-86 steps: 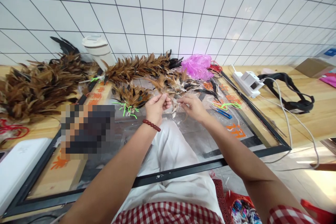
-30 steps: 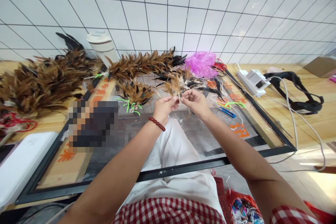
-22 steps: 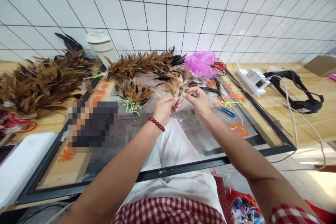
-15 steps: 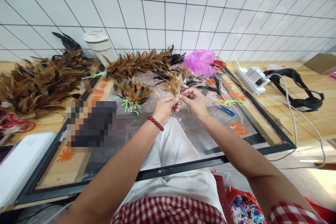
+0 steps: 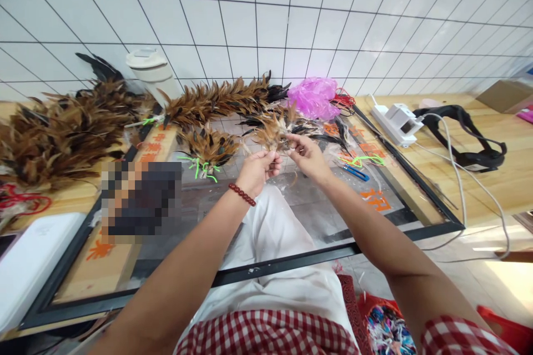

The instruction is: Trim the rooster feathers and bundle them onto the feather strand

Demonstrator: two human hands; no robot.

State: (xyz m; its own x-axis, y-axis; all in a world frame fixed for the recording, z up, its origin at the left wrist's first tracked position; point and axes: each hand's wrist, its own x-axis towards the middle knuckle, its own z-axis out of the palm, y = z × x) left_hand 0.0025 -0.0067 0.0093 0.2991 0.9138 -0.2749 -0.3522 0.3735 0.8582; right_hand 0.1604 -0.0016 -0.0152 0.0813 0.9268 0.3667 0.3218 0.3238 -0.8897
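Note:
My left hand (image 5: pixel 259 171), with a dark red bead bracelet (image 5: pixel 242 194) at the wrist, pinches the lower end of a small bunch of light brown feathers (image 5: pixel 270 132). The feathers fan upward from the fingertips. On their right side is my right hand (image 5: pixel 308 160), its index finger reaching to the feathers and its thumb apart from it; nothing shows between them. Left of the hands lies a brown feather bundle (image 5: pixel 210 145) tied with bright green string (image 5: pixel 202 167). Loose black and pale feathers (image 5: pixel 328 136) lie behind my right hand.
A long feather garland (image 5: pixel 220 100) and a larger feather pile (image 5: pixel 70 127) lie at the back and left. Around them are a white container (image 5: pixel 152 72), pink plastic bag (image 5: pixel 313 97), blue cutter (image 5: pixel 356 172), power strip (image 5: pixel 393 123) with cables, and black headband (image 5: pixel 474 138). A black frame (image 5: pixel 291 262) edges the glass.
My right hand has moved off my left fingertips, its index finger now higher beside the feathers. My left hand keeps its pinch. The whole view has shifted slightly.

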